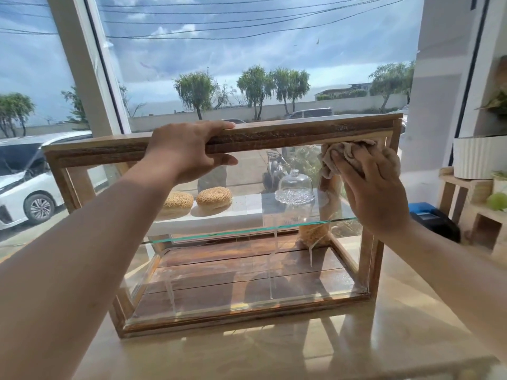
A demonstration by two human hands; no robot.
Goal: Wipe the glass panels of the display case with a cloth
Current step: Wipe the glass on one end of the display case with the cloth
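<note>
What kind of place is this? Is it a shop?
Probably a small bakery or café beside a street window. A wood-framed glass display case sits on the counter, with two sesame buns and a glass cake dome seen through it.

A pale wooden counter [397, 338] is spread across the near scene. The wood-framed display case [247, 322] is set directly on it, and a dark device [436, 223] is placed at far right.
</note>
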